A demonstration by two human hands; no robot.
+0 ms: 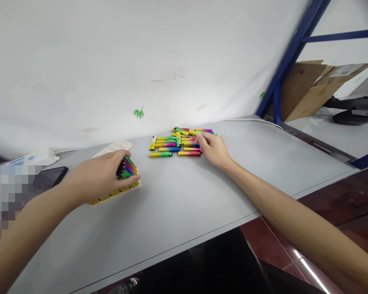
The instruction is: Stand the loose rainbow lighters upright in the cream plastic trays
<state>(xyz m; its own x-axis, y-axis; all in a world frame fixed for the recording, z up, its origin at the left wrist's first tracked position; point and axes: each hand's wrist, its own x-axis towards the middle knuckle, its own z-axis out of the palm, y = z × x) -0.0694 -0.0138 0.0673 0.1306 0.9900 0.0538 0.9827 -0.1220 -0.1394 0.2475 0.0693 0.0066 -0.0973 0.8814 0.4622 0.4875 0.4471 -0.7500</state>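
Note:
My left hand (100, 175) is wrapped over a bunch of multicoloured lighters (129, 168), their coloured sides showing between thumb and fingers. Under that hand is a white tray (137, 185) with a row of yellow lighter ends along its front. Farther right, my right hand (215, 150) has its thumb and fingers pinched together at the right end of a loose pile of lighters (167, 144). A lighter (198, 140) appears at its fingertips, mostly covered. The pile's lighters lie flat, in yellow, green, blue, pink and red.
Behind my left hand lies a white holed tray (119, 144). A dark phone (51, 179) and a white box (34, 157) are at the left. The white wall (171, 61) borders the grey table (178, 196). Blue frame posts (277, 98) and cardboard boxes (309, 87) stand right.

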